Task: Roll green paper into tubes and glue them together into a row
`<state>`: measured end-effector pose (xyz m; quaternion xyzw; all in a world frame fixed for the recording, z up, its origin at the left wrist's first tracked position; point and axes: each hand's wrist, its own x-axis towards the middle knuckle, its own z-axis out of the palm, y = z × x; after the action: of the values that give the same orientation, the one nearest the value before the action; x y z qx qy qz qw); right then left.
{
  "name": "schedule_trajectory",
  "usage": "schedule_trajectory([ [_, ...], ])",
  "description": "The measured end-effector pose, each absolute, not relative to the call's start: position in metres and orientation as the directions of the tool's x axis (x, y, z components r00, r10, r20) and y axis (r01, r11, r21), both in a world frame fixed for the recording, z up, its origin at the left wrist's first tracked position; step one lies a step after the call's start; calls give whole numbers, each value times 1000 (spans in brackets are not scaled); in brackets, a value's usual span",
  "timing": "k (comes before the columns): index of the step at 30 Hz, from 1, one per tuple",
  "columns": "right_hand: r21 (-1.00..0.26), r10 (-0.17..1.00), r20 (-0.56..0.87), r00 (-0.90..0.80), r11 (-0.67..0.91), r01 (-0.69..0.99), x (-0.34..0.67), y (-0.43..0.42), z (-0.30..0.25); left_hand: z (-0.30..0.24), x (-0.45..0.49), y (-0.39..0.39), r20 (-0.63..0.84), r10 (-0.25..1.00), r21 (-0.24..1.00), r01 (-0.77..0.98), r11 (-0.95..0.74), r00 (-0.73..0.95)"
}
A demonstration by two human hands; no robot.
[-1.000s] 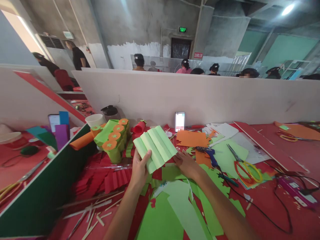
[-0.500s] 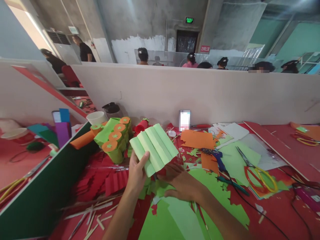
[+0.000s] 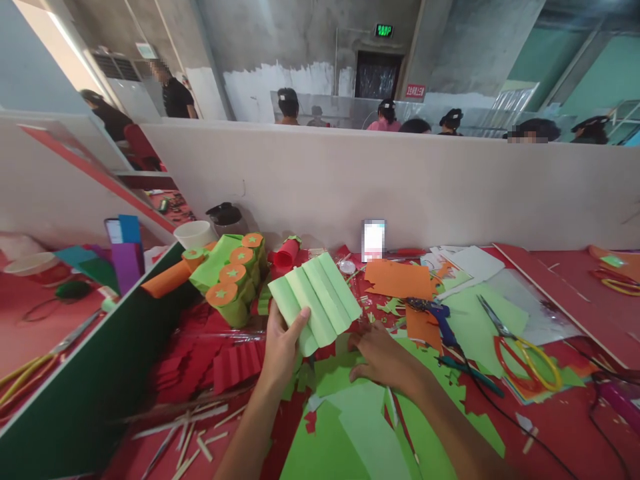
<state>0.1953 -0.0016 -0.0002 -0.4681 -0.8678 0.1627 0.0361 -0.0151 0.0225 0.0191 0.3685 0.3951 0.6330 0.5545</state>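
Note:
My left hand [image 3: 286, 339] grips a light green folded paper piece [image 3: 315, 303] by its near left edge, thumb on top. The piece has several parallel rounded ridges and is tilted up above the table. Just to its right, my right hand [image 3: 385, 357] reaches over a large green paper sheet [image 3: 320, 443], its thumb and fingers apart and nothing seen in them. Its fingertips are close to green paper scraps; whether they touch cannot be made out. A paler green strip [image 3: 367, 427] lies on the sheet, with a thin pencil-like stick [image 3: 406, 430] beside it.
Green rolls with orange star-topped ends [image 3: 223, 293] stand at left, above red paper pieces [image 3: 235, 367]. Right are a blue glue gun [image 3: 443, 320] with a cable, scissors [image 3: 523, 353] and orange paper [image 3: 397, 279]. A dark green divider [image 3: 95, 373] borders the left; a white partition [image 3: 310, 187] stands behind.
My right hand has moved right, away from the folded green piece, with its fingers lifted a little. My left hand has shifted slightly right with the piece. The view has also shifted slightly.

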Motion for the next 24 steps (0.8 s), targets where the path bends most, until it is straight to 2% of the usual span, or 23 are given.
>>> schedule_trajectory([
  [4,-365,802,-104,-588,519,773,200,2,13,17,-14,22,30,994,933,-352,-67,-109],
  [8,-428,812,-156,-562,457,780,221,13,25,17,-11,21,27,994,959,-279,-57,-109],
  [15,-337,829,-255,-497,406,849,236,22,18,15,2,22,22,999,968,-250,-33,-46],
  [20,-258,859,-145,-490,445,857,227,13,14,20,23,30,5,997,954,-300,18,74],
  [24,-244,856,-12,-516,498,832,230,1,13,16,37,46,-15,989,937,-343,66,147],
])
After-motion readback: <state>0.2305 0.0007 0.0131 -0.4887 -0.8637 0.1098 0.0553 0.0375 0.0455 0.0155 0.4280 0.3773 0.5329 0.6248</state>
